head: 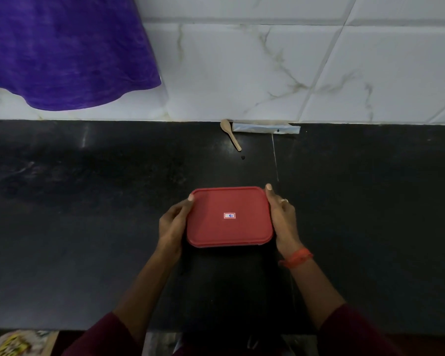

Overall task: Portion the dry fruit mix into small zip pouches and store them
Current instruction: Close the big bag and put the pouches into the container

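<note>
Fingers of the left hand curled round the left side of a red-lidded box, thumb tip pressed on the lid's far left corner, the remaining fingertips hidden under the edge. Box low in the middle of the black desk, lid shut flat on top, a small white-and-red sticker at its centre; contents out of sight, and no telling whether the box rests on the desk or hangs just above it. Fingers of the right hand closed along the box's right side, one digit stretched straight up to the far right corner, the others tucked below the rim. A ring on that hand, an orange-red thread band round its wrist, dark maroon sleeves at the near edge of the view.

Along the back, from the left: a purple cloth hanging over the white marbled wall tiles; a small wooden spoon lying at the foot of the wall, bowl toward the tiles; a tiny dark crumb just beyond the handle's end; a flat clear plastic packet pressed along the wall, just beside the spoon's bowl. All three well apart from the box and from both hands.
</note>
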A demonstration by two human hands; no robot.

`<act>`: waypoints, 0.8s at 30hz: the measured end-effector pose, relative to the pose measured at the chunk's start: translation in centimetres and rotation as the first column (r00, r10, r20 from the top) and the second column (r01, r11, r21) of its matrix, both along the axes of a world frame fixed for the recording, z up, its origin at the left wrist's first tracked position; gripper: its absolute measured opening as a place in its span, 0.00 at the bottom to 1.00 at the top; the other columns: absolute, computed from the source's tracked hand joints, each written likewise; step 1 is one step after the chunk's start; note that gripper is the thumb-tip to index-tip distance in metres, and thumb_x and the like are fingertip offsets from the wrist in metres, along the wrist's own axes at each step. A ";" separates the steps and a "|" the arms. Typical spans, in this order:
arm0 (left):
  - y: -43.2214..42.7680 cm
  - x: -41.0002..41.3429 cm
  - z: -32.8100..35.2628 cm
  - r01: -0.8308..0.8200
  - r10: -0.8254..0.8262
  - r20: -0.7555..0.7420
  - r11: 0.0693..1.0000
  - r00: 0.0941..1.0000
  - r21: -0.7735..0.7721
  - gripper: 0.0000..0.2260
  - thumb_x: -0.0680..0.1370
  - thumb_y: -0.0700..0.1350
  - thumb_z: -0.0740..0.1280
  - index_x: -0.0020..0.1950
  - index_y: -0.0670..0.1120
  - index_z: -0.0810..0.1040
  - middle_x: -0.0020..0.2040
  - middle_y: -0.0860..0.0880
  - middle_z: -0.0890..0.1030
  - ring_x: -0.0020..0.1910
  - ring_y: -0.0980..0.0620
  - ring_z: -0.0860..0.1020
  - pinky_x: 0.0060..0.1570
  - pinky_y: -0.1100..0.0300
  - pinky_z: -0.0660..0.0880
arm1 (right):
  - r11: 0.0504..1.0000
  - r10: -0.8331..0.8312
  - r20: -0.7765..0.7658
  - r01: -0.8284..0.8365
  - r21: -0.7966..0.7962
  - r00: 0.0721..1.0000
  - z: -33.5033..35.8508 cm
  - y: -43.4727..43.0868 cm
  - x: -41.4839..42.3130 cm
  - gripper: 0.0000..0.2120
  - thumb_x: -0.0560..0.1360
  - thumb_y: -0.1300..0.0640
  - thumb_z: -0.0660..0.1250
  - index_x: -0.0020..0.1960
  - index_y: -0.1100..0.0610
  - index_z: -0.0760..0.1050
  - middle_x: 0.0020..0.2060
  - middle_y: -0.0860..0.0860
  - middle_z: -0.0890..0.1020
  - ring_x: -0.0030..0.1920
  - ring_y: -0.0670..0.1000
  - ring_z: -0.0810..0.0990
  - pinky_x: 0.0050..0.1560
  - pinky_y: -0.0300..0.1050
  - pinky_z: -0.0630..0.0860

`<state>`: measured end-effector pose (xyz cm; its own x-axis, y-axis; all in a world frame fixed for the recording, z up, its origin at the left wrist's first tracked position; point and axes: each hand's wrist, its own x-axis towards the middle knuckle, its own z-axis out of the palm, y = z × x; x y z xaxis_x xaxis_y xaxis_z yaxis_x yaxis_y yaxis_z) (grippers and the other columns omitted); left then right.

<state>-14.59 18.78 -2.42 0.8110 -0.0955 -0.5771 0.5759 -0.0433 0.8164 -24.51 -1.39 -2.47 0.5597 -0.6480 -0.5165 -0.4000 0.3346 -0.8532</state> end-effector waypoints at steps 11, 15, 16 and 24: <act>4.1 -4.9 0.5 -0.010 -0.002 -0.102 0.993 0.995 -0.117 0.18 0.65 0.50 0.76 0.48 0.39 0.80 0.40 0.42 0.81 0.39 0.47 0.81 0.36 0.57 0.82 | 0.996 -0.011 0.013 0.010 0.091 1.000 0.8 2.5 -6.6 0.23 0.66 0.43 0.75 0.54 0.57 0.80 0.47 0.56 0.85 0.47 0.53 0.85 0.47 0.45 0.83; 3.6 -4.9 0.8 -0.034 0.015 -0.130 0.988 0.991 -0.148 0.16 0.65 0.46 0.77 0.49 0.39 0.81 0.38 0.45 0.84 0.36 0.51 0.83 0.37 0.59 0.82 | 0.993 -0.033 0.040 0.028 0.113 0.999 0.6 2.9 -6.7 0.25 0.62 0.48 0.79 0.54 0.58 0.80 0.49 0.56 0.86 0.51 0.53 0.85 0.54 0.50 0.83; 3.6 -4.9 0.8 -0.031 0.011 -0.135 0.989 0.991 -0.145 0.16 0.65 0.46 0.77 0.48 0.39 0.81 0.37 0.46 0.84 0.36 0.52 0.83 0.36 0.60 0.82 | 0.991 -0.043 0.049 0.036 0.127 0.998 0.5 2.9 -6.8 0.25 0.62 0.49 0.80 0.54 0.59 0.80 0.50 0.57 0.86 0.51 0.53 0.85 0.55 0.51 0.82; 3.6 -4.3 0.4 -0.009 -0.007 -0.146 0.994 0.989 -0.108 0.19 0.65 0.48 0.77 0.50 0.39 0.83 0.41 0.44 0.84 0.37 0.53 0.83 0.30 0.63 0.78 | 0.982 -0.091 0.081 0.076 0.172 0.993 0.4 3.0 -6.6 0.24 0.62 0.52 0.79 0.54 0.60 0.80 0.47 0.56 0.86 0.48 0.51 0.85 0.54 0.51 0.83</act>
<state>-18.93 22.36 -2.04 0.7192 -0.1627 -0.6755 0.6890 0.0414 0.7236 -31.13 1.59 -2.05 0.5553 -0.6024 -0.5734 -0.2905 0.5056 -0.8124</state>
